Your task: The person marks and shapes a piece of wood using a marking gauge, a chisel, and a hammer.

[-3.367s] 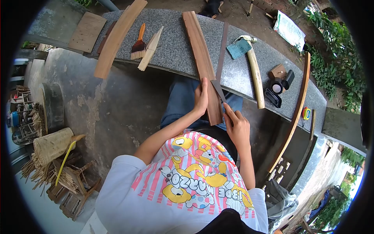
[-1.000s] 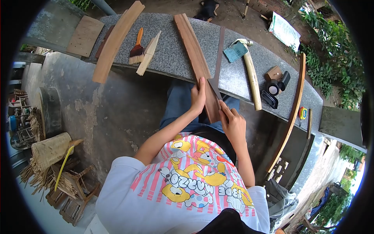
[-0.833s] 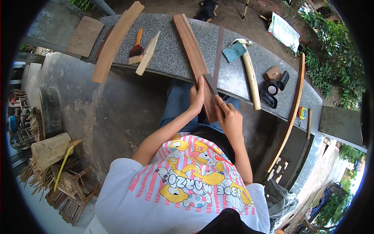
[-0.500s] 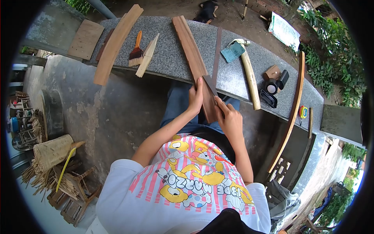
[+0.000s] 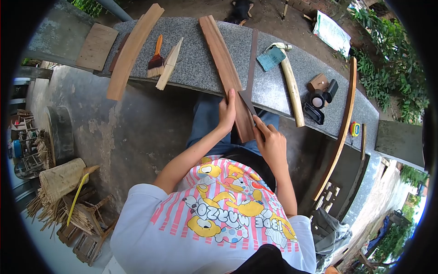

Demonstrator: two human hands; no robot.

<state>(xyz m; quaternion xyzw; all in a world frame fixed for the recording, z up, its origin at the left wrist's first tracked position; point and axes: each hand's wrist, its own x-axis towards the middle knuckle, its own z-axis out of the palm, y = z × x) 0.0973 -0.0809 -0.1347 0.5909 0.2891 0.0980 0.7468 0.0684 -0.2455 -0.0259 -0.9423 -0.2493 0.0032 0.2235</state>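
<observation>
The left hand [image 5: 227, 112] grips the plank [image 5: 221, 55] mid-frame, and the right hand [image 5: 270, 139] clasps the saw [image 5: 247, 102], its blade against the plank's edge. The plank slants up onto the speckled grey desk [image 5: 191, 55], which arcs across the upper frame. A brush [image 5: 156, 59] lies upper left; right of centre, a hammer [image 5: 292, 84]. Beyond, at the top, is bare soil [image 5: 269, 23]; foliage [image 5: 388, 59] fills the upper right. Worn concrete floor [image 5: 132, 137] spreads left, a straw bundle [image 5: 61, 180] lower left.
</observation>
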